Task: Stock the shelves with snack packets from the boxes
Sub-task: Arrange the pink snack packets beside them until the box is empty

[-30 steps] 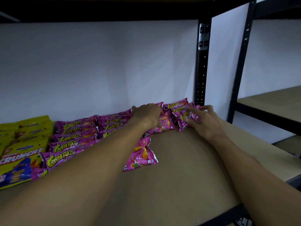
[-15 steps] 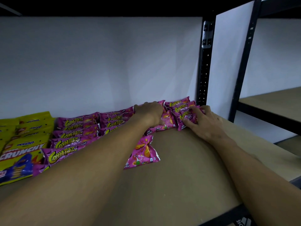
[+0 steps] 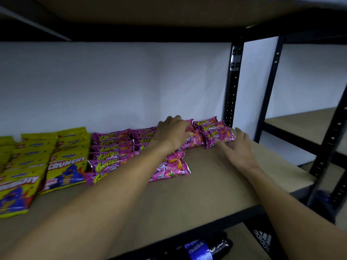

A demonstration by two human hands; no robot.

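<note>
Left hand (image 3: 173,132): fingers curled over packets (image 3: 195,142), left of post (image 3: 232,91).
Right hand (image 3: 238,149): fingers straight, spread, touching end packet (image 3: 219,136) by post.
Loose packet (image 3: 174,166): flat, front-left of post.

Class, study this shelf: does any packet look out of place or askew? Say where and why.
Yes. One pink packet lies alone on the bare shelf in front of the neat pink rows, skewed instead of lined up with them.

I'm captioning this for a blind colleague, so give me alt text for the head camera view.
A person's left hand rests on pink snack packets at the back of a wooden shelf, the right hand open by the rightmost stack. A loose pink packet lies in front; yellow packets sit at left.
</note>
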